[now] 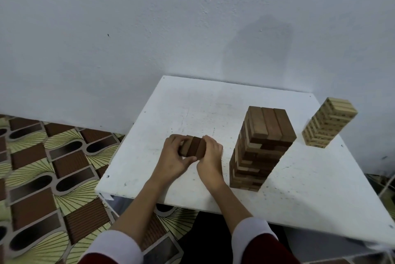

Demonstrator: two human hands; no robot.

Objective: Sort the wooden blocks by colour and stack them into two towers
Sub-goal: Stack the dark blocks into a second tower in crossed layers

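Three dark brown blocks (193,146) lie side by side on the white table (299,195), squeezed together between my two hands. My left hand (174,158) curls round their left side, thumb along the front. My right hand (211,154) grips their right end. A tall tower of dark brown blocks (261,146) stands just right of my right hand, some lighter pieces showing in its sides. A shorter tower of pale blocks (329,121) stands at the table's right edge.
The table stands against a pale wall (149,28). Patterned floor covering (42,167) lies to the left and below the table's front edge. The table's far part and near right part are bare.
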